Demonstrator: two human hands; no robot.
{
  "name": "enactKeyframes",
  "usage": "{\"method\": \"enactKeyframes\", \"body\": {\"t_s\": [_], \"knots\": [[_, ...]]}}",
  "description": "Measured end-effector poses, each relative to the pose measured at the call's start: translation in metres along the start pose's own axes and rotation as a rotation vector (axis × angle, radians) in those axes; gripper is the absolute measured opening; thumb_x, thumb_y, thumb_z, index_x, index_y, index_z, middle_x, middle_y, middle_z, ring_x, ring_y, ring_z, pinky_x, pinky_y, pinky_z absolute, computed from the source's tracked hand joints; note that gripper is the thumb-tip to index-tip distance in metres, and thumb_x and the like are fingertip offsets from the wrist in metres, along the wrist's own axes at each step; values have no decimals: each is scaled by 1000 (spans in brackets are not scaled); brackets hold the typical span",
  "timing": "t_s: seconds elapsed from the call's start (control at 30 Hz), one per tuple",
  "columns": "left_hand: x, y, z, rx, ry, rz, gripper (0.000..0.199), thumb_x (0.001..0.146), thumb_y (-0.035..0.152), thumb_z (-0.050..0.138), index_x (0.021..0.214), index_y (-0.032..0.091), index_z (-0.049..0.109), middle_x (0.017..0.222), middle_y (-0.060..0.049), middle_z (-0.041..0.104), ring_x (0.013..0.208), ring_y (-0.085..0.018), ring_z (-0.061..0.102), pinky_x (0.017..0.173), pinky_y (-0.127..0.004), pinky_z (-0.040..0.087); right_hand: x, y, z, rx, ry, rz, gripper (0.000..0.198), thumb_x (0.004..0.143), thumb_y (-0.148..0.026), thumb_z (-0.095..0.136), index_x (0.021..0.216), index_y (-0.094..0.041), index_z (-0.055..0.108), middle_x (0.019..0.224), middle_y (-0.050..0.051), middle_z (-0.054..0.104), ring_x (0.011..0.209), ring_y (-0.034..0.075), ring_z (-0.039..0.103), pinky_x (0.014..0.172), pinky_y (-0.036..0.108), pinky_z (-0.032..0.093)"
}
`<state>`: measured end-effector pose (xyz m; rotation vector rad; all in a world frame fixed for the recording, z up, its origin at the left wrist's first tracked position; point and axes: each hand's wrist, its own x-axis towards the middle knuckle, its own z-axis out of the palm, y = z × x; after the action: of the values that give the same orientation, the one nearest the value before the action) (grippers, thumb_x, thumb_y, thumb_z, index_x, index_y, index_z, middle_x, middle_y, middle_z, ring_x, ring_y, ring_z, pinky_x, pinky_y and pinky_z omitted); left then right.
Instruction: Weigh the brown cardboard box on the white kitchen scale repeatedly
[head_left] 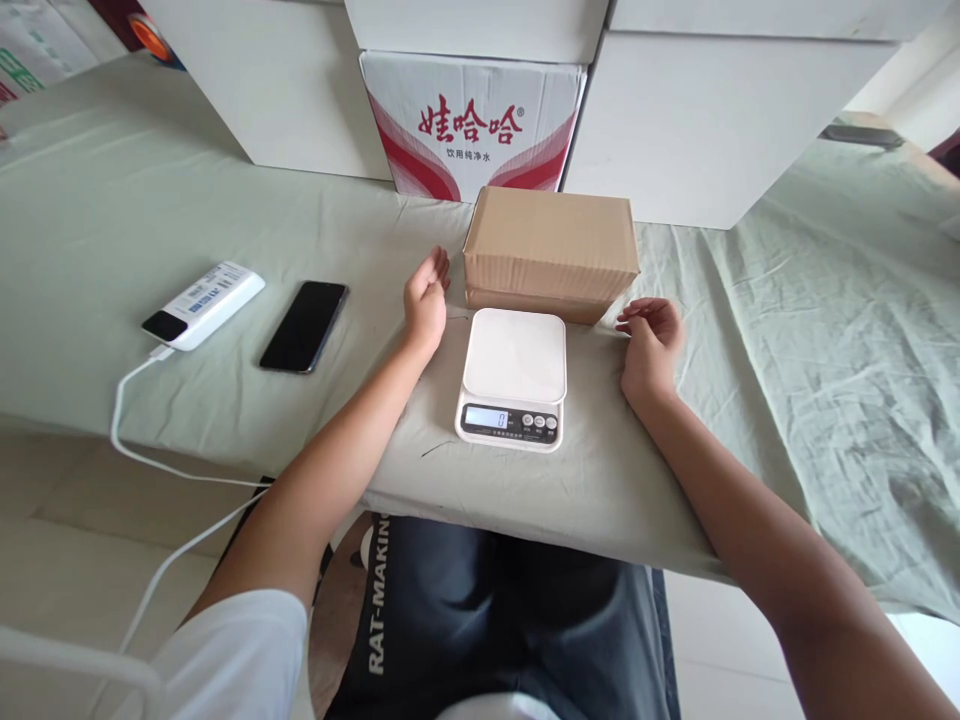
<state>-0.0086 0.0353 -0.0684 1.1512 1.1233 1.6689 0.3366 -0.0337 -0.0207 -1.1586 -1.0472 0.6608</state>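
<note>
A white digital kitchen scale lies in front of me, its lit display reading 0 and its platform bare. Right behind it stands a closed brown cardboard box. My left hand is left of the box and scale, fingers stretched out, holding nothing. On the other side, my right hand is near the box's front right corner, its fingers loosely curled and apart. No object shows in it, and a small gap seems to part it from the box.
A black smartphone and a white power bank with a white cable lie to the left. White cartons, one with red lettering, form a wall at the back. A green cloth covers the table.
</note>
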Motion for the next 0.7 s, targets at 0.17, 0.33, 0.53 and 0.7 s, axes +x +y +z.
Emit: {"method": "enactKeyframes", "body": {"t_s": [0.17,0.33,0.53,0.7], "knots": [[0,0,2,-1,18,-13,61,86,38,75,146,24,74,167,-14,68,164,-34,58,136,-51,48,0,-1,0,-9,-14,1,19,75,-14,57,84,-27,69,89,-2,71,84,15,70,80,34,56],[-6,7,7,20,7,-31,59,81,27,70,139,23,77,160,-13,74,155,-32,67,126,-47,58,-2,-1,-2,-35,-66,6,22,81,-16,59,92,-29,74,99,-2,78,97,18,77,90,39,63],[-18,30,19,58,-79,-18,56,72,21,63,125,20,83,137,-11,85,134,-31,78,119,-46,61,-2,0,-2,-45,-146,20,15,89,-26,70,102,-30,74,111,1,81,112,24,80,105,48,66],[-27,47,27,179,-87,-10,59,71,25,58,123,19,86,118,-6,89,117,-29,78,107,-40,63,-1,3,0,-61,-187,9,23,89,-34,76,113,-32,75,120,2,83,122,28,79,115,56,63]]}}
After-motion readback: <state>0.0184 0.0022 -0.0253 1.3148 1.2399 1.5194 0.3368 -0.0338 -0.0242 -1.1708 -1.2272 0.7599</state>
